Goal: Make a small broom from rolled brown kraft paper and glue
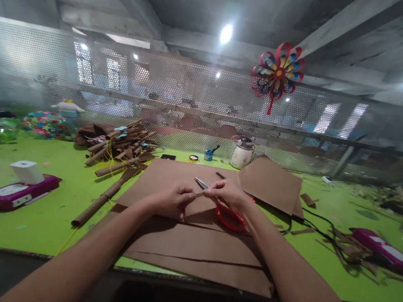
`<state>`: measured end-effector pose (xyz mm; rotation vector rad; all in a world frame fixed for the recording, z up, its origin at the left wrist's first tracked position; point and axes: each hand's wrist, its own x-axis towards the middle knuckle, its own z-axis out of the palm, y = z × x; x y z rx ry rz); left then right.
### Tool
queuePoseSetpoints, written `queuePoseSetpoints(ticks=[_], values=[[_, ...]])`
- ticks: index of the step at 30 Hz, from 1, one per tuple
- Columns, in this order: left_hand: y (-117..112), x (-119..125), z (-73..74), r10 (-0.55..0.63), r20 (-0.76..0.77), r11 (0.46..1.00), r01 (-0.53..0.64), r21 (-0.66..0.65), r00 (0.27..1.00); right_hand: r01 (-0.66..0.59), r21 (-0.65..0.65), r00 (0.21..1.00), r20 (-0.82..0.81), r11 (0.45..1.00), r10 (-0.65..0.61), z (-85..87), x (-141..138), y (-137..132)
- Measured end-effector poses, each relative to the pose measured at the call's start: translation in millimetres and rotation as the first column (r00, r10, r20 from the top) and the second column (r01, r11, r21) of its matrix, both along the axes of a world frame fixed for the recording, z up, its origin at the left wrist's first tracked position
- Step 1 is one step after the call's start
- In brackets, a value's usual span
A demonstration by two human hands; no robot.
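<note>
Both closed: right hand (229,193) grips scissors (230,219); left hand (170,200) apparently pinches strip (199,195) beside them.

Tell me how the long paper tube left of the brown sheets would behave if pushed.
The tube looks round and lies free on the table, so it would probably roll sideways. Rolled from thin brown paper, it is likely light and easily crushed.

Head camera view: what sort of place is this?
Probably a paper-craft workshop: brown kraft paper sheets on a green worktable, a pile of rolled brown paper tubes, a colourful paper pinwheel hanging overhead.
</note>
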<state>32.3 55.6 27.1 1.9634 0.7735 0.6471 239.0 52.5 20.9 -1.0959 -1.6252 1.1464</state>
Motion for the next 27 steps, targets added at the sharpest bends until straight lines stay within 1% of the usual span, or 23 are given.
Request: queuePoseSetpoints(ticks=[3,8,11,16,18,21,23,25,27], values=[[-3.4,1.1,1.6,-0.042,-0.067,0.996,0.037,-0.078,0.997,-0.024,-0.018,0.999,-0.035,1.0,0.023,-1.5,3.0,3.1],[-4.2,-0.2,1.4,-0.024,-0.113,0.988,0.006,-0.155,0.993,-0.045,-0.074,0.999,0.002,0.996,0.046,2.2,11.7,5.6],[-3.7,-1.9,3.3,-0.013,-0.09,0.978,-0.006,-0.21,0.996,-0.045,-0.109,0.999,0.008,0.993,0.046,2.6,18.4,9.3],[-1.2,-3.0,3.9,0.03,-0.081,0.984,-0.044,-0.173,0.996,-0.068,-0.11,0.998,0.001,0.992,0.069,-0.1,22.6,13.7],[0.4,-2.3,2.1,0.042,-0.06,0.973,-0.054,-0.224,0.997,-0.062,-0.106,0.998,0.0,0.992,0.063,0.0,20.7,12.8],[2.4,0.0,-1.3,0.059,-0.003,0.935,-0.056,-0.35,0.998,-0.012,-0.096,1.0,0.02,0.995,0.014,1.6,15.0,9.1],[3.2,1.1,-3.1,0.081,0.038,0.915,-0.059,-0.399,0.996,0.011,-0.074,0.999,0.045,0.997,-0.007,2.6,11.2,6.9],[3.9,0.8,-3.5,0.091,0.066,0.918,-0.058,-0.392,0.994,0.008,-0.029,0.999,0.047,1.0,-0.007,3.2,9.1,5.9],[4.8,-1.0,-2.3,0.091,0.093,0.932,-0.052,-0.358,0.991,-0.016,-0.003,1.0,-0.021,1.0,0.015,3.9,9.3,5.9]])
